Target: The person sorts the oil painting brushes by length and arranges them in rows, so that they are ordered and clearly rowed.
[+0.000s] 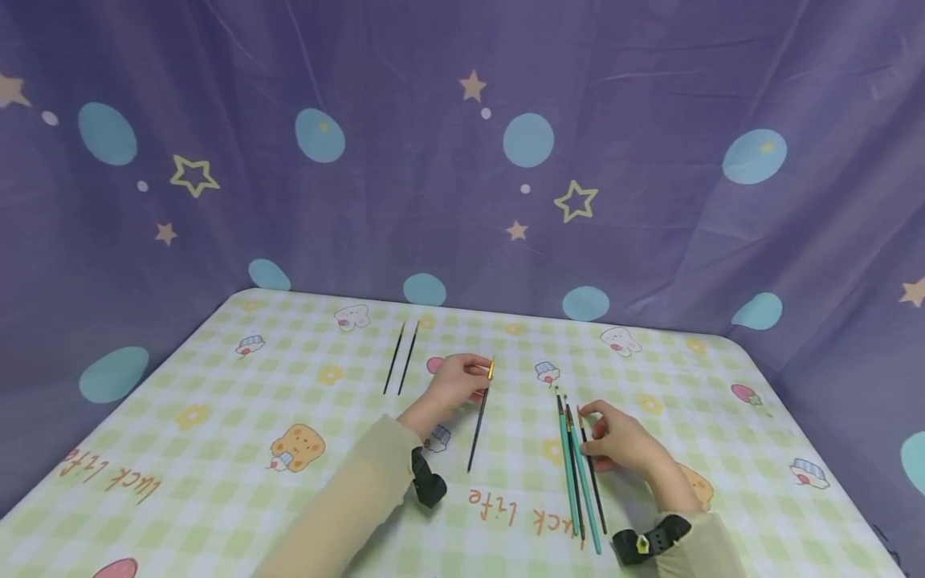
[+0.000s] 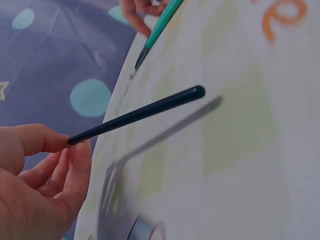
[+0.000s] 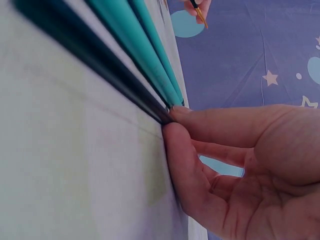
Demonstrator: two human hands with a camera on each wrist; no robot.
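Observation:
My left hand (image 1: 455,380) pinches a thin black paintbrush (image 1: 478,432) near its gold ferrule, bristles pointing away. In the left wrist view, the rounded handle end of this paintbrush (image 2: 150,111) stands off the cloth and casts a shadow. Thumb and forefinger of my right hand (image 1: 620,437) pinch another dark paintbrush (image 1: 596,490) toward its bristle end. That brush lies at the right edge of a small group with teal paintbrushes (image 1: 567,461) and a further dark one. In the right wrist view, the pinched dark paintbrush (image 3: 100,62) runs close beside the teal handles (image 3: 142,52).
Two thin black paintbrushes (image 1: 393,358) lie side by side, slightly apart, left of my left hand. A green-and-white checked cloth (image 1: 238,514) with printed cartoons covers the table. Behind the table's far edge hangs a purple curtain (image 1: 405,201) with stars and blue spots.

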